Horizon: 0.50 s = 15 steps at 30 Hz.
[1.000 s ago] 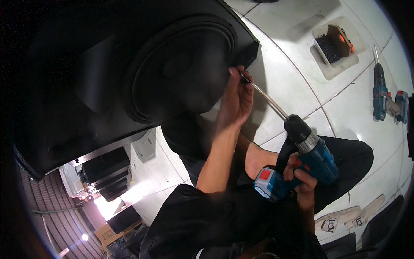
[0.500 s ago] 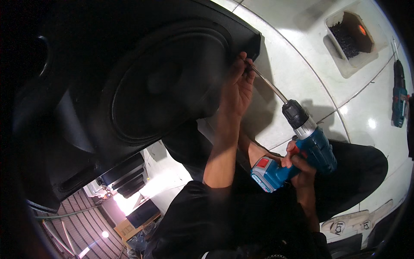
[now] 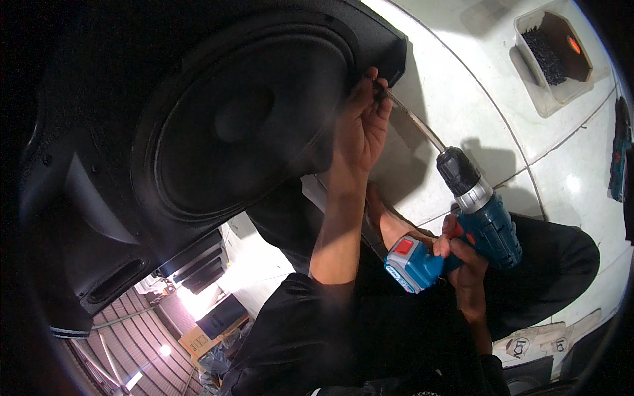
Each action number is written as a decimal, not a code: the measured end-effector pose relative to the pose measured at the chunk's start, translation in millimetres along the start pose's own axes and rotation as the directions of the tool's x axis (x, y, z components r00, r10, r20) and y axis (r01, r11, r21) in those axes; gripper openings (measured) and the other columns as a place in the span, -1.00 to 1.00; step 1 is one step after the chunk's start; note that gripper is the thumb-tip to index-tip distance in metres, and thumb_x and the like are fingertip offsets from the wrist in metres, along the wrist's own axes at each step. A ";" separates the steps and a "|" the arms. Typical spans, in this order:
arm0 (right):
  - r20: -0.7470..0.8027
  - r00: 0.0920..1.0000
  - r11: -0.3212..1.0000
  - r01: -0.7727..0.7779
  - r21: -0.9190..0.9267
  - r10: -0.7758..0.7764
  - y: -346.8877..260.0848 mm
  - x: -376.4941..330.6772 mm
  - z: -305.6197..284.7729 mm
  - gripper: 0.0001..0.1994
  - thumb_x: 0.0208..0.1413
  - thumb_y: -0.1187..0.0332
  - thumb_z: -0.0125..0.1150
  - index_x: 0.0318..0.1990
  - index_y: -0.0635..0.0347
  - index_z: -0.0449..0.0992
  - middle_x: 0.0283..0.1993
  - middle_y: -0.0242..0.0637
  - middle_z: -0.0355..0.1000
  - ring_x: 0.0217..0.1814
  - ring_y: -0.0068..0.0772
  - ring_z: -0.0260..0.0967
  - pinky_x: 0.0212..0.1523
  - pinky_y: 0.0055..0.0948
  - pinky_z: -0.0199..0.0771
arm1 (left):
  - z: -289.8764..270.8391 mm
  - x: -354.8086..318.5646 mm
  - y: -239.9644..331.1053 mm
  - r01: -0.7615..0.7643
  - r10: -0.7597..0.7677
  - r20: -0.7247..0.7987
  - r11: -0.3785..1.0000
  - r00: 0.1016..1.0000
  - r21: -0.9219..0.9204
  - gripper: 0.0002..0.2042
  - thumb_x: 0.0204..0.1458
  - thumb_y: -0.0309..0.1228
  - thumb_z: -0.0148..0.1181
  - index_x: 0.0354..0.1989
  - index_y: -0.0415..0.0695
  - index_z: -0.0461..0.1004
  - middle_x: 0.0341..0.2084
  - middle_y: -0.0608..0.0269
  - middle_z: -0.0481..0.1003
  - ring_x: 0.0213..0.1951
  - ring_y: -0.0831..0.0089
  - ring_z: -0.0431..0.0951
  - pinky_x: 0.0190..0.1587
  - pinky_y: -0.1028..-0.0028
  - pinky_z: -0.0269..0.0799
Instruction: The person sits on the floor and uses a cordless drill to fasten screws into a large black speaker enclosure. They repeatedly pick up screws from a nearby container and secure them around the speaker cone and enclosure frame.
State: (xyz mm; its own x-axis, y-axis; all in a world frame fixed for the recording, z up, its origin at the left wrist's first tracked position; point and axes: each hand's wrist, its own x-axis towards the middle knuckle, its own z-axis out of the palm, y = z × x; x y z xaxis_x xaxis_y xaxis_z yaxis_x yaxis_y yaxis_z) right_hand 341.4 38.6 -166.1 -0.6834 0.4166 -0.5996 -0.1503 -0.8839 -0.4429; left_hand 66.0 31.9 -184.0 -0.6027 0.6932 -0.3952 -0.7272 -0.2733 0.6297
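My right hand (image 3: 466, 264) is wrapped round the grip of a blue cordless drill (image 3: 492, 228), fingers at its red trigger. From the drill's black chuck a long driver bit (image 3: 416, 120) points up and left to my left hand (image 3: 363, 125). There, thumb and fingertips pinch a small dark piece (image 3: 379, 91) at the bit's tip, which looks like a black screw, partly hidden by the fingers. Beside this hand lies a big black speaker cabinet (image 3: 386, 39) with a large round cone (image 3: 198, 152); the fingertips are near its corner.
A translucent plastic tub (image 3: 564, 99) holding many dark screws stands on the white tiled floor (image 3: 456, 72) at upper right. Another blue power driver (image 3: 619, 148) lies at the right edge. My bent leg in dark trousers (image 3: 555, 264) is under the drill. Cardboard boxes (image 3: 197, 341) stand at lower left.
The view has shifted slightly, so the tub sits farther right and the speaker farther left. The drill has moved a little right; both hands keep their grips.
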 end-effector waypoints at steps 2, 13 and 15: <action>0.004 1.000 1.000 -0.021 0.022 0.021 -3.1 -1.4 -0.5 -0.62 -0.04 0.43 0.17 -0.03 0.38 0.37 -0.45 -0.28 0.43 -0.50 -0.48 0.37 -0.33 -0.41 0.36 | 3.4 3.1 -3.1 0.000 0.000 0.025 1.000 1.000 -0.002 -0.79 0.15 -0.51 0.11 -0.05 -0.22 0.45 -0.21 0.21 0.52 -0.14 0.53 0.53 -0.11 0.59 0.52; -0.064 0.998 1.000 -0.015 -0.018 0.014 -8.1 -1.8 4.7 -0.63 -0.08 0.42 0.19 -0.08 0.37 0.37 -0.39 -0.26 0.41 -0.52 -0.50 0.32 -0.39 -0.39 0.38 | 6.4 1.2 -1.0 -0.027 0.027 -0.021 1.000 0.999 0.005 -0.80 0.13 -0.54 0.10 -0.06 -0.23 0.46 -0.23 0.18 0.53 -0.17 0.49 0.54 -0.11 0.56 0.53; -0.067 0.997 0.999 -0.043 -0.022 0.041 -13.7 -2.3 8.0 -0.66 -0.07 0.39 0.19 -0.13 0.36 0.37 -0.45 -0.29 0.36 -0.53 -0.51 0.30 -0.39 -0.40 0.37 | 11.7 0.9 -1.7 -0.008 0.007 -0.054 1.000 0.999 -0.010 -0.79 0.14 -0.54 0.09 -0.05 -0.23 0.45 -0.23 0.18 0.53 -0.17 0.48 0.54 -0.11 0.55 0.53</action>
State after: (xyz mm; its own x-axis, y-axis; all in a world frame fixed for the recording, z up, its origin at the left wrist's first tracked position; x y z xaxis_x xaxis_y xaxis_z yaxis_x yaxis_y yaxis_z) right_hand 339.3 48.0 -153.3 -0.6398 0.3930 -0.6604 -0.1053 -0.8960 -0.4313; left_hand 70.6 40.7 -177.6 -0.6249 0.6542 -0.4262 -0.7258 -0.2856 0.6258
